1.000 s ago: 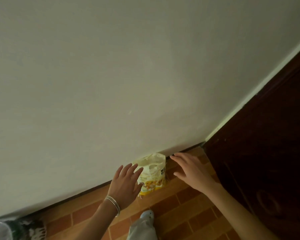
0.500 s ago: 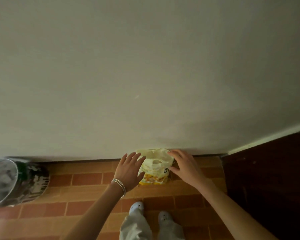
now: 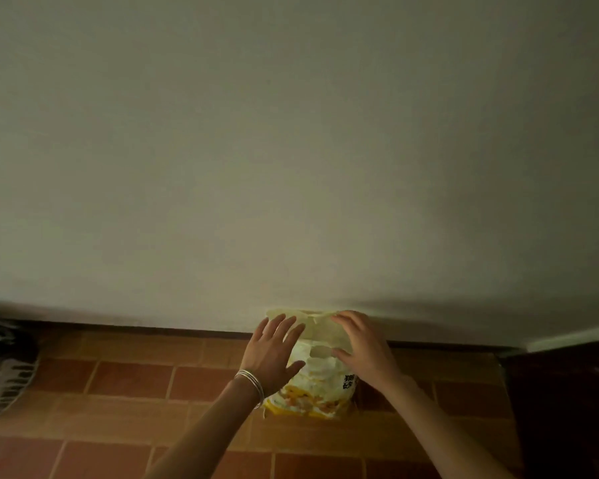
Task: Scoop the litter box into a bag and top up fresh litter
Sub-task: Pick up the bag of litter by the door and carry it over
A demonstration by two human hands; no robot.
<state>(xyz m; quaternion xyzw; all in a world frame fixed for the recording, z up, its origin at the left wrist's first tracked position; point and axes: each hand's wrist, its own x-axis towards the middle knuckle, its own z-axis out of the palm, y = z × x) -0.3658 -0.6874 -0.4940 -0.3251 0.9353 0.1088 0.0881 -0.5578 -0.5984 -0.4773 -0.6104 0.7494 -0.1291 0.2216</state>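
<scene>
floor [image 3: 194, 378]: red-brown tiles | litter bag [image 3: 313, 387]: upright, against wall [image 3: 291, 167] | blurred patterned item [image 3: 4, 375]: left edge

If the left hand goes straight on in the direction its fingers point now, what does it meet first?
Most likely the litter bag, at its upper part: the left hand points its straight fingers at it and may already touch it; depth is unclear. Behind the bag is the wall.

I count one litter bag [image 3: 320, 385] on the floor [image 3: 118, 409]. Two hands: my left hand [image 3: 274, 354] and my right hand [image 3: 363, 350]. Thin bangles [image 3: 251, 382] on my left wrist, three as far as I can tell. One patterned thing [image 3: 4, 371] at the left edge, and one dark door [image 3: 567, 409].
</scene>
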